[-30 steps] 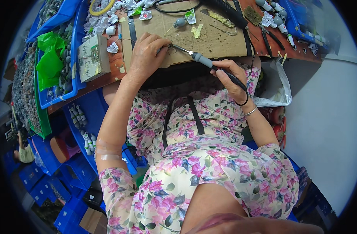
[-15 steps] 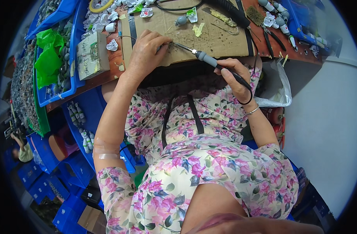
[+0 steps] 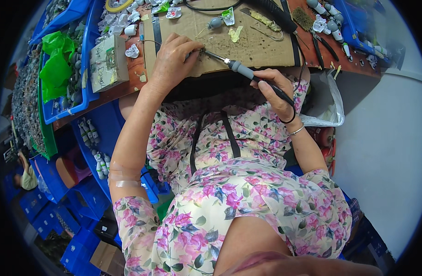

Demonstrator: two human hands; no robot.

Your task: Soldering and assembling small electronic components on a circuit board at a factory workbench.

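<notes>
My right hand (image 3: 276, 92) is wrapped round a soldering iron (image 3: 242, 69) with a grey collar and a dark handle. The iron points left, its metal tip close to the fingertips of my left hand (image 3: 174, 59). Those fingers are closed in a pinch over the left part of a cardboard sheet (image 3: 261, 53); a small dark thing shows at their edge, too hidden to name. Farther off on the sheet lie a grey round part (image 3: 214, 23) with thin wires, a white-and-green piece (image 3: 228, 17) and a scrap of yellow tape (image 3: 235, 34).
Blue bins with grey parts and a green plastic bag (image 3: 58, 69) stand left, beside a small box (image 3: 108, 64). Cutting pliers (image 3: 322, 49) and a black tool (image 3: 270, 14) lie right. A white bag (image 3: 325, 103) hangs below the table edge.
The soldering iron and my right hand have shifted slightly left. My left hand keeps its pinch in nearly the same place.
</notes>
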